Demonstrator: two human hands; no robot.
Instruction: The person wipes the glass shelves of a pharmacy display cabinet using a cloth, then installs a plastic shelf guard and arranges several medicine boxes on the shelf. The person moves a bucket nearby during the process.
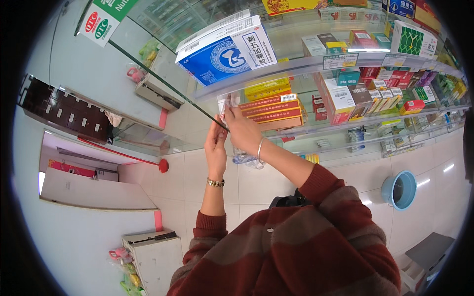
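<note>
My left hand (216, 142), with a gold-coloured watch at its wrist, is raised at the edge of a glass shelf panel. Beside it, my right hand (242, 129), with a silver bangle, has its fingertips on a small white packet or box (223, 101) with some red on it. The fingers partly hide this item, and whether the left fingers grip it too I cannot tell. Right of the packet lies a stack of red and yellow medicine boxes (274, 109), under yellow boxes (268, 88). Above, a large blue and white medicine box (226, 55) stands on the upper glass shelf.
Glass shelves (303, 68) with many medicine boxes spread to the right. A glass edge (163, 87) runs diagonally close to my hands. A crumpled clear plastic bag (248, 159) shows below them. A blue bucket (399, 190) stands on the tiled floor, and a white cabinet (159, 255) at lower left.
</note>
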